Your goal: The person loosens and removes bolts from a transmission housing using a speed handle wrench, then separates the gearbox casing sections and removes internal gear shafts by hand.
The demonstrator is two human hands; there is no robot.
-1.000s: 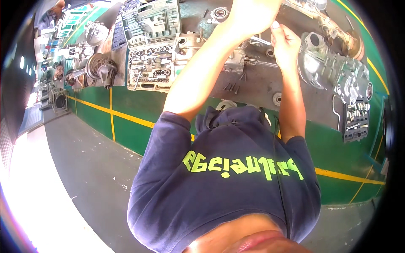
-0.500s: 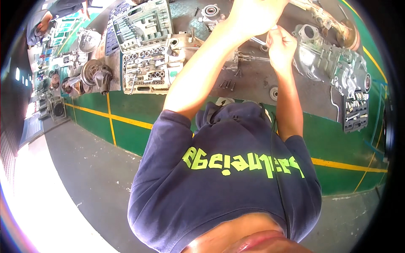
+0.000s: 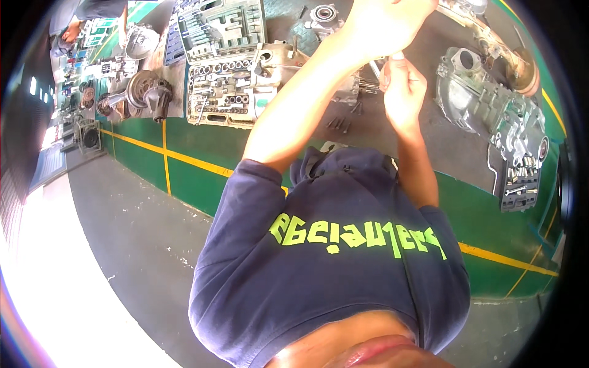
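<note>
My left hand point(image 3: 388, 27) reaches over the dark workbench point(image 3: 377, 126) at the top of the view. Its fingers run toward the upper edge and are partly cut off, so I cannot see what they hold. Just below it, my right hand point(image 3: 405, 87) is closed with the thumb uppermost. A narrow shiny metal piece point(image 3: 375, 66) shows beside its fingers; whether the hand grips it is unclear. Several thin metal rods point(image 3: 369, 85) lie left of the right hand. Closer to me are several loose bolts point(image 3: 338, 125).
Left of my arm lies an open socket set case point(image 3: 245, 122). A cast metal housing point(image 3: 472, 92) and a small black tool tray point(image 3: 520, 187) sit at right. A rusty shaft assembly point(image 3: 491, 43) is at far right. Disc-shaped parts point(image 3: 142, 91) occupy the left; another person point(image 3: 92, 9) stands beyond.
The whole view has shifted slightly. My right hand has come a little toward me and left, and its forearm now covers the small gear seen before.
</note>
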